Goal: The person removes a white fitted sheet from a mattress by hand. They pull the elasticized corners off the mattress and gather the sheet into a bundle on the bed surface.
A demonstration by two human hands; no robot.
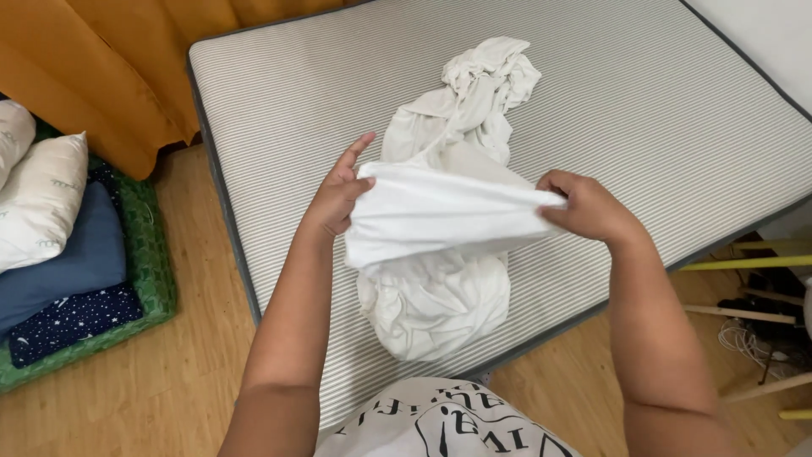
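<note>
A crumpled white sheet [457, 211] lies in a long heap on a bare mattress [643, 110] with fine grey and white stripes. My left hand [340, 188] pinches one end of a stretched fold of the sheet, index finger pointing up. My right hand [584, 207] grips the other end of that fold, fingers closed over the cloth. The fold is held taut between both hands just above the heap. The far end of the sheet is twisted and bunched toward the middle of the mattress.
An orange curtain [110, 68] hangs at the upper left. On the wooden floor [169, 372] at the left sits a green mat [148, 254] stacked with white pillows [38, 199] and blue bedding [68, 279]. Yellow and wooden rods and cables [753, 313] lie at the right.
</note>
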